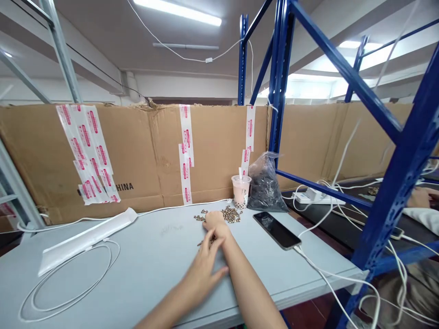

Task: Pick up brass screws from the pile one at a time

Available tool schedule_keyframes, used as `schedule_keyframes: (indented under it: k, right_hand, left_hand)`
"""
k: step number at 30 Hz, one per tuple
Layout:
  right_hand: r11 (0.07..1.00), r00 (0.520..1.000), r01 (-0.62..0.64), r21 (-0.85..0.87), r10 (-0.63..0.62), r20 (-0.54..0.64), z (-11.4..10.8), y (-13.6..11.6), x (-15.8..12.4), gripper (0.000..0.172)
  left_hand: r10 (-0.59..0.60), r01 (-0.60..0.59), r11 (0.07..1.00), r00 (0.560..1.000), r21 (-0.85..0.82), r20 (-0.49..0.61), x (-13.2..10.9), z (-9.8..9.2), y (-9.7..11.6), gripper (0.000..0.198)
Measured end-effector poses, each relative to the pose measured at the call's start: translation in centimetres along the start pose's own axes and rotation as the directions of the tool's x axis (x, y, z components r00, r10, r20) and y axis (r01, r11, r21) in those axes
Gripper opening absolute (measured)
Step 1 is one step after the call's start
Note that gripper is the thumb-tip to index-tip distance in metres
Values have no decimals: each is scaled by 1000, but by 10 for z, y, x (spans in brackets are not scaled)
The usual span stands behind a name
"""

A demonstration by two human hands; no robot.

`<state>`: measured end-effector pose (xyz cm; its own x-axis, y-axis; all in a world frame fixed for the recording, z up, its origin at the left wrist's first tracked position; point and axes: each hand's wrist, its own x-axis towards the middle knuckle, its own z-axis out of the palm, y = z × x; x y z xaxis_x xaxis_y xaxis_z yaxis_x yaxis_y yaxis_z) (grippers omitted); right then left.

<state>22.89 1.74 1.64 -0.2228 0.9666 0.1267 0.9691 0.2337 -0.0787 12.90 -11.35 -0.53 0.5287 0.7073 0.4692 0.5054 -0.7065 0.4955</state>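
My right hand [214,223] rests on the grey table [137,274] beside a scatter of small brass-coloured parts [230,214], its fingers curled down and pinched together. My left hand [203,268] lies just in front of it, fingers stretched forward and thumb out to the side. Its fingertips meet the right hand's fingers around a small dark piece that I cannot make out. More loose parts [200,217] lie to the left of the right hand.
A dark phone [277,230] on a white cable lies to the right. A bubble-tea cup [241,191] and a plastic bag of dark pieces [265,187] stand before the cardboard wall. A white strip [89,237] and coiled cable [68,283] lie left. A blue rack [394,196] stands right, with another person's hand [420,197] beyond.
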Motion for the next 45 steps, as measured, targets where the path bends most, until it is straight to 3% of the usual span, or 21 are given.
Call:
schedule_keyframes:
  k: [3, 6, 7, 9, 12, 14, 17, 20, 22, 25, 28, 31, 36, 40, 45]
  right_hand:
    - [1000, 999, -13, -24, 12, -37, -3, -2, -3, 28]
    - [999, 998, 18, -50, -21, -56, -7, -7, -14, 31]
    - [997, 998, 33, -64, -37, -59, -8, -8, -20, 31]
    - [995, 992, 84, -61, -89, -92, -8, -10, -33, 30]
    - [973, 964, 231, -6, -230, -134, -2, -4, -56, 23]
    - [949, 935, 312, 32, -301, -189, 6, 5, -69, 21]
    - [933, 921, 343, 111, -311, -234, 19, 14, -78, 24]
    - [918, 913, 364, 160, -317, -256, 29, 14, -78, 23]
    - [913, 912, 365, 185, -310, -268, 32, 11, -77, 22]
    - [909, 913, 359, 211, -296, -280, 34, 8, -78, 22]
    - [916, 920, 337, 217, -273, -280, 33, 6, -84, 21]
    - [931, 927, 308, 195, -248, -280, 30, 7, -90, 19]
    - [941, 925, 284, 182, -219, -312, 29, 11, -92, 17]
    - [937, 895, 306, 166, -224, -386, 27, 7, -94, 18]
    - [933, 866, 299, 200, -178, -467, 22, 1, -100, 19]
  left_hand:
    - [-103, 86, 981, 991, -173, -91, -24, 30, 44, 31]
    - [-205, 149, 953, 958, -263, -200, -34, 44, 74, 17]
    - [-191, 139, 953, 966, -269, -177, -32, 46, 80, 17]
    - [-192, 122, 951, 953, -285, -233, -25, 48, 86, 20]
    - [-250, 139, 946, 887, -291, -389, -15, 59, 88, 24]
    - [-317, 180, 928, 843, -327, -434, -17, 71, 91, 24]
    - [-227, 85, 922, 909, -379, -349, -34, 90, 110, 25]
    - [-145, 5, 900, 946, -437, -288, -58, 99, 134, 30]
    - [-147, 13, 898, 951, -441, -271, -70, 98, 143, 28]
    - [-311, 153, 887, 894, -435, -322, -70, 87, 134, 20]
    - [-421, 227, 860, 822, -457, -384, -60, 77, 114, 32]
    - [-428, 228, 844, 832, -486, -353, -60, 80, 110, 30]
    - [-432, 228, 798, 862, -558, -266, -86, 94, 137, 46]
    - [-396, 197, 796, 884, -572, -247, -85, 82, 137, 34]
    - [-450, 243, 805, 844, -541, -291, -73, 76, 127, 43]
